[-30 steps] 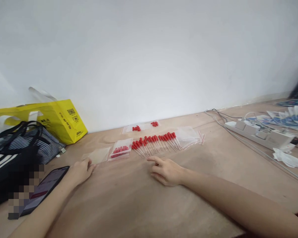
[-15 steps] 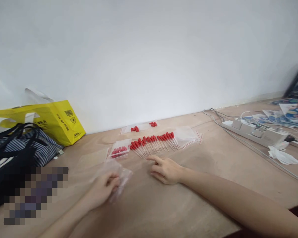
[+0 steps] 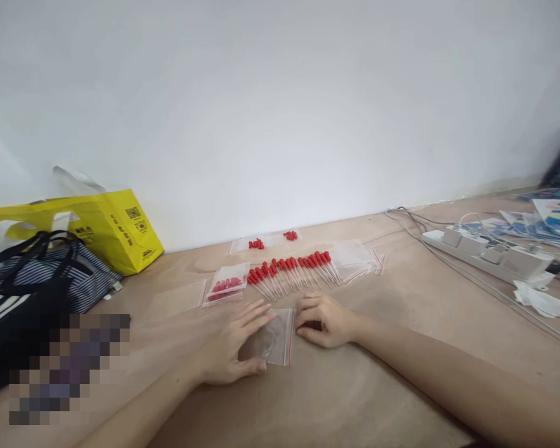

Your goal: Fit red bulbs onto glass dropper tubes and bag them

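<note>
A clear zip bag [image 3: 278,339] with a red seal line lies flat on the table. My left hand [image 3: 237,345] rests over its left part, fingers spread. At the bag's right edge is my right hand [image 3: 324,320], its fingers curled with thumb and fingertips apart; nothing shows in it. Beyond the hands lies a row of red-tipped sticks [image 3: 292,274]. Left of the row are small bags with red-tipped items [image 3: 226,285]. Behind it, bags with red pieces [image 3: 256,244] lie near the wall. More clear bags [image 3: 352,258] are at the row's right end.
On the left stand a yellow bag [image 3: 130,233] and a black and striped bag [image 3: 88,274]. A white power strip [image 3: 490,252] with cables, a crumpled white tissue [image 3: 544,300] and printed sheets [image 3: 557,214] lie on the right.
My left hand has moved right and opened over the clear bag, which now lies flat between the hands. My right hand's pointing finger has curled in.
</note>
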A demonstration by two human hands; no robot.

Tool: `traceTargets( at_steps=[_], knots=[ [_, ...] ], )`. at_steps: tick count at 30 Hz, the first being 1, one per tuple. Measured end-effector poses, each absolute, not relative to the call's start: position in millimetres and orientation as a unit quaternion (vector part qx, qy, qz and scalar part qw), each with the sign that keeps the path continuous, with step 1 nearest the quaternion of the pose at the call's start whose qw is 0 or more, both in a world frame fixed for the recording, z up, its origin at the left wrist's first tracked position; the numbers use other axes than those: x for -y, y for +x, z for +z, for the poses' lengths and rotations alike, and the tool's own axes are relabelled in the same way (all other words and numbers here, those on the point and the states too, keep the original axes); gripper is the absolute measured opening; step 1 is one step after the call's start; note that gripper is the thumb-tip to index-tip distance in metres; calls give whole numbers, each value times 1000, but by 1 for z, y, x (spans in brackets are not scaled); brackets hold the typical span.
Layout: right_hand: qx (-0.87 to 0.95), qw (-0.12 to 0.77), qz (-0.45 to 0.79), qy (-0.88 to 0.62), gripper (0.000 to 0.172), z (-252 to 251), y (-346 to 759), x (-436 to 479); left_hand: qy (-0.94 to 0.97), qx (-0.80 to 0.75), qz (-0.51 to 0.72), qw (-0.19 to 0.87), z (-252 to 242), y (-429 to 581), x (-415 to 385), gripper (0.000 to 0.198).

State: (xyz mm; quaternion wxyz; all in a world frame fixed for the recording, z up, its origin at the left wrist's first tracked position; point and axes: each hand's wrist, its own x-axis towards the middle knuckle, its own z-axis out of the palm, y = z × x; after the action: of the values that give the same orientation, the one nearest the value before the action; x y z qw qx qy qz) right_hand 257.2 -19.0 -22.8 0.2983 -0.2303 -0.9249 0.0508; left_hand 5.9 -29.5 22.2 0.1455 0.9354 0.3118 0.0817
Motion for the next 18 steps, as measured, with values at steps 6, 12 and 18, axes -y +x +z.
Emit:
traceTargets(
  at_steps=[6, 12, 18],
  knots=[
    [925, 315, 108, -185, 21, -18, 258, 25, 921, -366, 58, 124, 2, 33, 40, 60],
    [947, 245, 133, -157, 42, -16, 259, 25, 904, -401, 87, 120, -2, 41, 45, 61],
    [952, 226, 125, -163, 53, -7, 258, 26, 887, -424, 120, 141, 2, 36, 47, 55]
  ],
)
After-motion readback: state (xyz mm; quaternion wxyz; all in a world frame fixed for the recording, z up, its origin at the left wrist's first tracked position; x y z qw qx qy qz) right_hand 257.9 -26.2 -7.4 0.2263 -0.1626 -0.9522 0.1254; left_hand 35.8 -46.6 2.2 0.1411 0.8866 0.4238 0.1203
